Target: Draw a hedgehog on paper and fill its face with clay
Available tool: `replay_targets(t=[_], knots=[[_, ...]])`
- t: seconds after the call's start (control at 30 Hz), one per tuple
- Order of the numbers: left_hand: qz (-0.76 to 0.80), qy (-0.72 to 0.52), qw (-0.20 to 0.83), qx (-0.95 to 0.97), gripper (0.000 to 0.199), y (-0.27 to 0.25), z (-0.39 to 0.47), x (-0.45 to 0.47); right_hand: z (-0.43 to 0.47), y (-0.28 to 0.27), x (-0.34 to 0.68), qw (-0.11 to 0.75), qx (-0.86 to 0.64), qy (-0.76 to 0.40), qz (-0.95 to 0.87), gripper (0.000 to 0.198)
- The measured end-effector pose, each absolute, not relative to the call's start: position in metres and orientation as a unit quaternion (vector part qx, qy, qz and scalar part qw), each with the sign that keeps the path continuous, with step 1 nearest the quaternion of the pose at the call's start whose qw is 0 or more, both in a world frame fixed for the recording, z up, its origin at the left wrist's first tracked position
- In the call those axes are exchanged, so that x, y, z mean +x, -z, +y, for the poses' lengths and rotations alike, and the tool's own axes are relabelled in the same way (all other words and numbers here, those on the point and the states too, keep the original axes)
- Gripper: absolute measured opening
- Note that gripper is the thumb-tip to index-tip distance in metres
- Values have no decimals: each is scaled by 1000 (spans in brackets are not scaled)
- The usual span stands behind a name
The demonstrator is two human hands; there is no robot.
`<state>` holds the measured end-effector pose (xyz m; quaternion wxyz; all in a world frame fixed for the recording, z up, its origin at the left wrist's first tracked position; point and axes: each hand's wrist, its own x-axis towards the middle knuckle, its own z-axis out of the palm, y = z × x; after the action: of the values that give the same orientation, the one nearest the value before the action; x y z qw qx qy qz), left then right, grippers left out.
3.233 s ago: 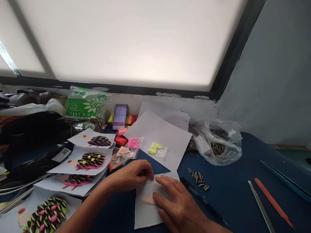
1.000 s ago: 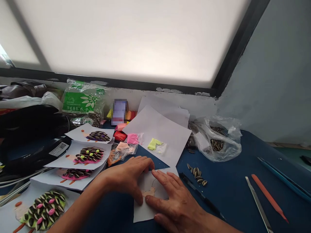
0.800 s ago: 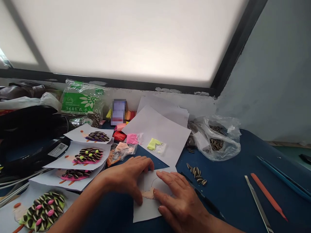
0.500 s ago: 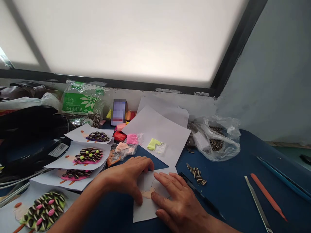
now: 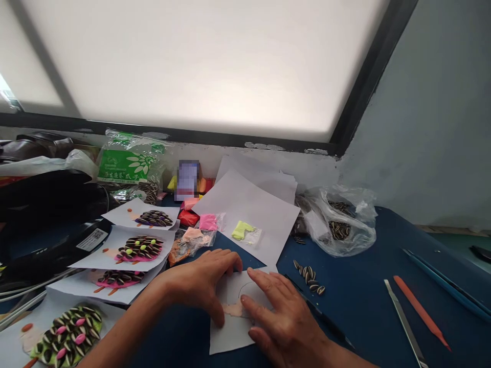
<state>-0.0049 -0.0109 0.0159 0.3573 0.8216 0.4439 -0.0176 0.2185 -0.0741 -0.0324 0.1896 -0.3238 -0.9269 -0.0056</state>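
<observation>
A small sheet of white paper [image 5: 230,337] lies before me, with a drawn curved line and a flat patch of pale peach clay [image 5: 233,309] on it. My left hand [image 5: 205,283] rests at the sheet's left side, thumb and fingers spread apart. Over the right part of the paper lies my right hand [image 5: 282,312], its fingers stretched out and a fingertip at the edge of the clay. A dark pen [image 5: 326,319] lies just right of that hand, partly hidden by it. Several striped sunflower seeds [image 5: 310,278] sit beyond the pen.
Finished-looking seed-and-clay hedgehog pictures [image 5: 140,248] are stacked at left. Coloured clay packets [image 5: 209,222] and larger white sheets [image 5: 249,199] lie behind my hands. A clear bag of seeds [image 5: 339,230] stands back right. A red clay tool [image 5: 422,312] and metal tweezers [image 5: 445,286] lie right.
My right hand has shifted slightly to the right, its fingers lifting back from the clay so more of the patch and drawn curve shows. My left hand stays nearly still.
</observation>
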Motion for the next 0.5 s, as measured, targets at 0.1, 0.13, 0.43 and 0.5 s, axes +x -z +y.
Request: replay_targets(t=[0.1,0.13,0.43,0.5], knots=[[442,19,355,823,67,-16,-11,-5,-74,32,218,172,-334,-3,-927,40],[442,21,354,824,67,-16,-11,-5,-74,32,217,162,-336,-8,-928,40],[437,18,355,826,69,-14,-10,-5,-75,31,215,155,-351,-29,-923,45],[436,14,354,828,67,-15,-11,-6,-75,32,215,143,-346,-39,-926,44]])
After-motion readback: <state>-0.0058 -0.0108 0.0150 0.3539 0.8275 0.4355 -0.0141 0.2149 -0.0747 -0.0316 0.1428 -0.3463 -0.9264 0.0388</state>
